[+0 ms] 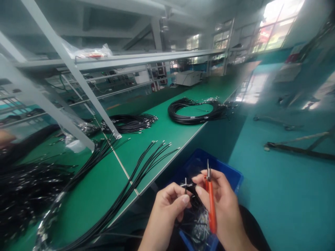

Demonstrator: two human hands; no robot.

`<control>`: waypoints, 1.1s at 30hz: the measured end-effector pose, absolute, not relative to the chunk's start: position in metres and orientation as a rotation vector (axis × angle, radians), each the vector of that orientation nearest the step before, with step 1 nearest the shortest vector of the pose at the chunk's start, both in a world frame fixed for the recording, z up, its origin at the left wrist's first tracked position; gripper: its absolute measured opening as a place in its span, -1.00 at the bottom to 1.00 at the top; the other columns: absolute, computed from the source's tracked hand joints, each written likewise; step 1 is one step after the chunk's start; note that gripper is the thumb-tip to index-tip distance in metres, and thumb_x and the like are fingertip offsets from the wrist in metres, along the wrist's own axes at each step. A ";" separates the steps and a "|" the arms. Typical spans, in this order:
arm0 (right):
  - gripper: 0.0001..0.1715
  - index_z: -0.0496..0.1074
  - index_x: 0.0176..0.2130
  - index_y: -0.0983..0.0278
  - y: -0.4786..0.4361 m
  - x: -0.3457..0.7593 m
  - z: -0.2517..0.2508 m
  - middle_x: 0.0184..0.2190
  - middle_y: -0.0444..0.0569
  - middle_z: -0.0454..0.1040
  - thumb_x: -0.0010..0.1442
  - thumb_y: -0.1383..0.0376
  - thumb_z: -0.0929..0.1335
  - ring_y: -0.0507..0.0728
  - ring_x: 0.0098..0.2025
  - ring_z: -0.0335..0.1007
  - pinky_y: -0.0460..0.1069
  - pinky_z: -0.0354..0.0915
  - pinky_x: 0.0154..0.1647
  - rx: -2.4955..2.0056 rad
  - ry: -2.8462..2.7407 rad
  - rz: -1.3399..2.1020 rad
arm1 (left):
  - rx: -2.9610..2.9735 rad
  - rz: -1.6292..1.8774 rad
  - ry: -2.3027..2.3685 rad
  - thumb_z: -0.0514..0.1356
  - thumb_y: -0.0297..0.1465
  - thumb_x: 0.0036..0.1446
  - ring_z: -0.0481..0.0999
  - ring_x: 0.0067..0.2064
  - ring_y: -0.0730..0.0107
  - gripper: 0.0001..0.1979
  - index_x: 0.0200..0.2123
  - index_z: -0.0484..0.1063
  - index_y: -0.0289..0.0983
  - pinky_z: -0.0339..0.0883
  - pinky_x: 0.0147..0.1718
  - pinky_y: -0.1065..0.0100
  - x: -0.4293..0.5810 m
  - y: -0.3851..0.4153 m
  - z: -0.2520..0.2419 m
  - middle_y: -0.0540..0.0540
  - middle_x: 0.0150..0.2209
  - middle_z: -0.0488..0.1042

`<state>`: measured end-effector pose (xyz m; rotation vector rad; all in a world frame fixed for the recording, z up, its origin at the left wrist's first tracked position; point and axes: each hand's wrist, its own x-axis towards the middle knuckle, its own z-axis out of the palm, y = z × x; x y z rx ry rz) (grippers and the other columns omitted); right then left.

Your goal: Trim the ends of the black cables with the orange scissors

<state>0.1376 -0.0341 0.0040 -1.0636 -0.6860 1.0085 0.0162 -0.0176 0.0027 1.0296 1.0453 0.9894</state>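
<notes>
My left hand (171, 205) pinches the end of a black cable (185, 190), whose pale tip points upward. Close beside it on the right, my right hand (222, 198) is closed around red-handled cutters (211, 205), their metal jaws pointing up. Both hands are over a blue bin (237, 177) that holds dark scraps and clear plastic bits. To the left, a long bundle of black cables (123, 193) curves over the green table (154, 130), its loose ends fanned out near the table edge.
A coiled black cable bundle (193, 119) lies farther along the table, with another bundle (131, 122) left of it. Many dark cables (31, 195) fill the left side. A slanted white shelf post (86, 87) meets the tabletop. A wheeled stand (295, 150) is on the right.
</notes>
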 end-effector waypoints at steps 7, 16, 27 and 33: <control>-0.76 0.41 -0.29 0.16 -0.031 0.133 0.001 -0.40 -0.11 0.51 -0.04 0.39 0.40 0.12 -0.38 0.44 -0.02 0.35 -0.38 -1.163 -0.947 0.834 | 1.075 0.981 1.040 0.31 -0.31 -0.10 0.13 -0.66 0.62 -0.77 -0.57 0.38 -0.33 -0.02 -0.67 0.54 0.018 -0.020 0.009 0.04 -0.63 0.35; -0.49 0.40 -0.18 0.03 -0.034 0.138 -0.011 -0.39 -0.15 0.50 -0.05 0.56 0.36 0.15 -0.29 0.41 0.00 0.29 -0.26 -1.143 -1.318 0.202 | 1.085 1.058 1.071 0.25 -0.32 0.00 0.17 -0.64 0.62 -0.79 -0.54 0.37 -0.34 0.00 -0.66 0.54 0.019 -0.025 0.010 0.03 -0.60 0.37; -0.76 0.35 -0.33 0.26 -0.054 0.138 -0.010 -0.57 -0.13 0.45 -0.09 0.30 0.41 -0.01 -0.63 0.29 -0.12 0.14 -0.65 -1.122 -0.943 1.478 | 1.067 1.126 1.044 0.22 -0.38 0.07 0.28 -0.60 0.62 -0.89 -0.42 0.45 -0.32 0.16 -0.59 0.52 0.008 -0.012 0.003 -0.01 -0.47 0.45; -0.69 0.29 -0.34 0.33 -0.047 0.137 0.000 -0.58 -0.05 0.50 -0.04 0.20 0.39 -0.16 -0.79 0.08 -0.21 -0.06 -0.78 -1.125 -0.889 1.775 | 1.191 1.126 1.041 0.18 -0.41 0.11 0.31 -0.53 0.56 -0.89 -0.44 0.45 -0.32 0.21 -0.50 0.49 0.009 -0.014 0.003 0.04 -0.54 0.39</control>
